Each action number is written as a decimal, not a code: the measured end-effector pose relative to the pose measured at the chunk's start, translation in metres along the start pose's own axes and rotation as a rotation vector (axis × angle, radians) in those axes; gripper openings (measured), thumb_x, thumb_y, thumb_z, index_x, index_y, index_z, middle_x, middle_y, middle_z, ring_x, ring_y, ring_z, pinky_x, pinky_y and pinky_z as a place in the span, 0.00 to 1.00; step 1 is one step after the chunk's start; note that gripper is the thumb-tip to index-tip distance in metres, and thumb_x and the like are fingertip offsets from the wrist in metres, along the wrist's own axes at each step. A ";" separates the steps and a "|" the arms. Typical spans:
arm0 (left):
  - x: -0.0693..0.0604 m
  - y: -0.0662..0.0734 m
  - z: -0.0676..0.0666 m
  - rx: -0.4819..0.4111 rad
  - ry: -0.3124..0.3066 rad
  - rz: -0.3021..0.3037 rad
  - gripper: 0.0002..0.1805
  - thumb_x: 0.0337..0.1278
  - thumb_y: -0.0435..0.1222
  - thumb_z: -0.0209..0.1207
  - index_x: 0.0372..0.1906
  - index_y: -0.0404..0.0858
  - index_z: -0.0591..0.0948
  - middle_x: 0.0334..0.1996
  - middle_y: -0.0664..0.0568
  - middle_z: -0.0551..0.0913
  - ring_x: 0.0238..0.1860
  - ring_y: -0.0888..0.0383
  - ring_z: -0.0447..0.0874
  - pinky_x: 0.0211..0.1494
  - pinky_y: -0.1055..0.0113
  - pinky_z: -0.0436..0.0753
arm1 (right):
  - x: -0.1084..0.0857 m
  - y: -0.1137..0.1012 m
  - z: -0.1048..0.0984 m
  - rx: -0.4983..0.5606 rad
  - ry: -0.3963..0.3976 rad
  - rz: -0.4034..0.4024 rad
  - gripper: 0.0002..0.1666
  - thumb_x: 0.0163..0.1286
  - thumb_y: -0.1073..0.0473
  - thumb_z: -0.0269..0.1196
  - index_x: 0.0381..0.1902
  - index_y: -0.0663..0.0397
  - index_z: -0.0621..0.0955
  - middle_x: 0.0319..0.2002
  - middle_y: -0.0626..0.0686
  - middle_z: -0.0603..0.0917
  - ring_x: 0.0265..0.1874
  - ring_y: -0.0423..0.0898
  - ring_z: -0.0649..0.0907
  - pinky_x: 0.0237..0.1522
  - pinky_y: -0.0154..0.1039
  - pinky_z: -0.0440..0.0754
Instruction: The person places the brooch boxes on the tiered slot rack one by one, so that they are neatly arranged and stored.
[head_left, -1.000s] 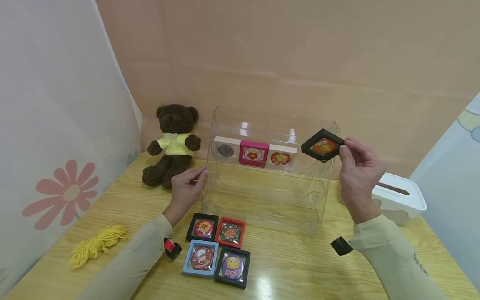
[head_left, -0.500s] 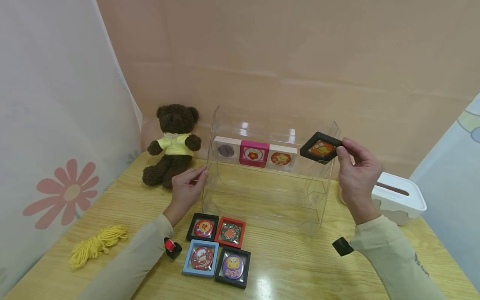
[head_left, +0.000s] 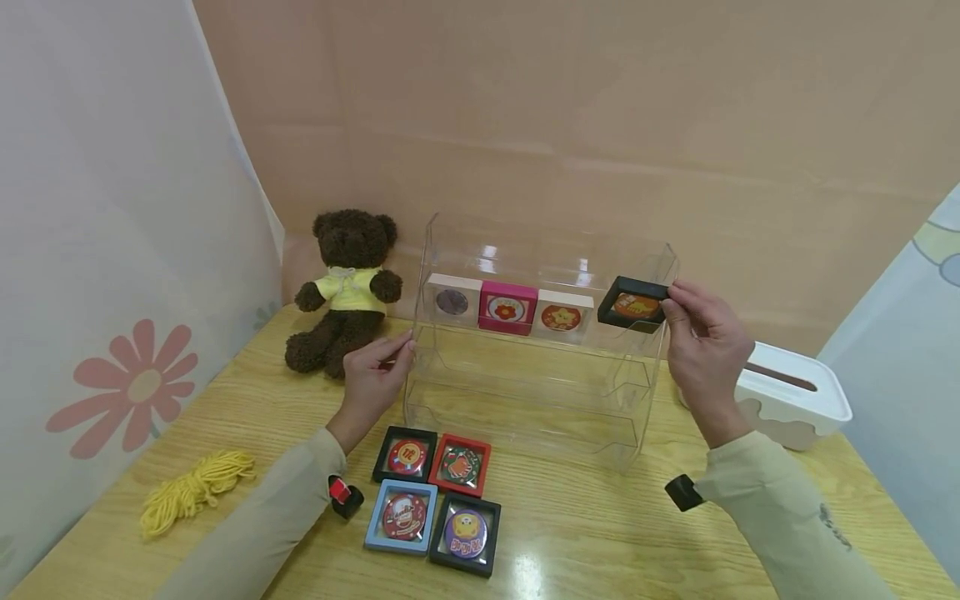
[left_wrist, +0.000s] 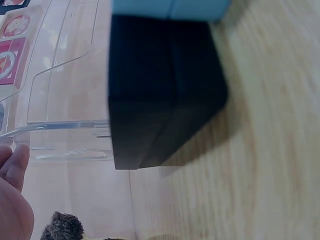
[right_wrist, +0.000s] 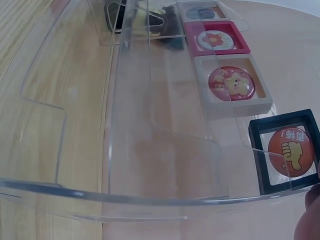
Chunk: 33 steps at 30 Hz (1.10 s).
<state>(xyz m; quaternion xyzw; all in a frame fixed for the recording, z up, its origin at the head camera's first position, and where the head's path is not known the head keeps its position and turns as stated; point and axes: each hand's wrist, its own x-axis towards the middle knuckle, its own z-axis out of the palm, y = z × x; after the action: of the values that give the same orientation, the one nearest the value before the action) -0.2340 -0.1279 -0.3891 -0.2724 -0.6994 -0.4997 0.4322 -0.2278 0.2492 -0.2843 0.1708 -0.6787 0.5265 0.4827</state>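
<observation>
Right hand [head_left: 708, 358] pinches black frame [head_left: 633, 305] at right end of clear shelf [head_left: 525, 385], near white frame [head_left: 562, 317]; left hand [head_left: 375, 371] pinches shelf's left edge; best straighten black frame, lower gently, avoid bumping white frame

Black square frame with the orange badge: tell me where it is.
In the head view, the black frame is right of centre, pinched by the right hand near the right end of the clear plastic rack, right of the whitish star-badge frame.
</observation>
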 end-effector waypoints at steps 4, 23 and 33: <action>-0.001 -0.001 0.000 0.000 0.003 0.005 0.11 0.49 0.18 0.62 0.40 0.25 0.85 0.23 0.47 0.84 0.20 0.57 0.80 0.26 0.78 0.79 | -0.003 0.002 0.003 -0.049 0.013 -0.029 0.09 0.56 0.81 0.64 0.36 0.76 0.83 0.40 0.68 0.82 0.40 0.41 0.82 0.47 0.32 0.79; -0.001 0.000 0.000 -0.012 -0.001 0.006 0.11 0.50 0.19 0.61 0.41 0.25 0.84 0.23 0.47 0.84 0.19 0.57 0.80 0.25 0.77 0.80 | -0.011 0.017 0.009 -0.254 0.039 -0.176 0.06 0.52 0.77 0.69 0.31 0.71 0.85 0.37 0.62 0.85 0.39 0.58 0.79 0.44 0.27 0.69; -0.001 0.001 0.001 -0.014 0.003 -0.013 0.10 0.51 0.19 0.62 0.41 0.25 0.85 0.23 0.47 0.84 0.20 0.57 0.80 0.25 0.76 0.80 | -0.015 0.022 0.007 -0.271 -0.001 -0.219 0.06 0.53 0.75 0.69 0.31 0.69 0.86 0.37 0.59 0.86 0.40 0.58 0.79 0.44 0.26 0.69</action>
<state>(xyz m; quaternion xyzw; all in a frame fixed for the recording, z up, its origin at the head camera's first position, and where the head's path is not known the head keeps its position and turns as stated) -0.2332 -0.1270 -0.3892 -0.2699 -0.6971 -0.5078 0.4282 -0.2406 0.2475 -0.3088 0.1775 -0.7211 0.3744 0.5553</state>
